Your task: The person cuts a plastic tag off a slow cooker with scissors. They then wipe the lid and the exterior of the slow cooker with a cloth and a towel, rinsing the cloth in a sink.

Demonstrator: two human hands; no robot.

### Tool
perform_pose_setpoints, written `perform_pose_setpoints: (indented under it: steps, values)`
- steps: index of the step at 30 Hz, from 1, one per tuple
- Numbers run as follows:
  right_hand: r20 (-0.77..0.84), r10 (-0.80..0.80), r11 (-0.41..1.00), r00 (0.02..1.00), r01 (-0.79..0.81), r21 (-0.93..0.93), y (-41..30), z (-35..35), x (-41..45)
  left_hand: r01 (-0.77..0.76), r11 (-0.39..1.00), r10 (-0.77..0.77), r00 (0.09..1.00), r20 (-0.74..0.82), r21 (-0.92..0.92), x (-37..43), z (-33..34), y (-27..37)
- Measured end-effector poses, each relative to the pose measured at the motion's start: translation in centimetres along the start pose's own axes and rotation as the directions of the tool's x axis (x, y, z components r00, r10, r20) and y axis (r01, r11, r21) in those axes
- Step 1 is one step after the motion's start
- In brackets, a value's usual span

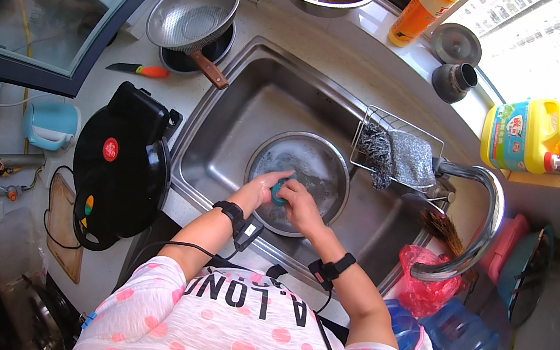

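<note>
A round metal basin [339,208] holding sudsy water stands in the stainless-steel sink [232,127]. Over the basin, both hands meet on a small teal object [281,191], whose kind I cannot tell. My right hand [299,206] grips it with curled fingers. Against its left side rests my left hand [262,188], fingers stretched out and wet; whether it also grips the object is partly hidden. Straps with small cabled devices circle both wrists. To the right of the basin, a wire rack [375,114] on the sink's edge bears a grey scouring cloth [411,159] and a steel-wool scourer [376,150].
A chrome faucet [495,213] arches over the sink's right end, near a red plastic bag [426,285]. Left lie a black electric griddle [118,169], an orange-handled knife [138,69] and a strainer [193,13]. A metal bowl [320,8] and yellow jug [523,133] line the sill.
</note>
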State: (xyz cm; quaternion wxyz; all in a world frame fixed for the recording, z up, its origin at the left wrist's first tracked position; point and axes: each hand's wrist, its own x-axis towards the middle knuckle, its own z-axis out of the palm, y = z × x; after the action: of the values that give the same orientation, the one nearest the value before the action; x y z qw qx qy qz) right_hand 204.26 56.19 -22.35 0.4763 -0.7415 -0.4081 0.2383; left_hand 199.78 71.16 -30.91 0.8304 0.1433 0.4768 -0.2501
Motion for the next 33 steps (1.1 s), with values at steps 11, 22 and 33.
perform_pose_setpoints:
  steps: [11, 22, 33]
  values:
    - [0.066, 0.742, 0.386, 0.667, -0.505, 0.772, 3.1, -4.6, 3.0, -0.049, 0.993, 0.043, 0.997, 0.061, 0.111, -5.7, 4.2, 0.2]
    - [0.320, 0.478, -0.306, 0.818, -0.187, 0.934, 3.6, -1.5, 2.6, -0.060, 0.977, 0.096, 0.980, 0.173, -0.206, -6.7, 6.0, -1.8]
    - [0.021, 0.559, 0.684, 0.829, -0.475, 0.553, 7.6, 1.1, 3.7, -0.184, 0.702, 0.224, 0.974, 0.032, 0.688, -6.3, 6.8, -2.6]
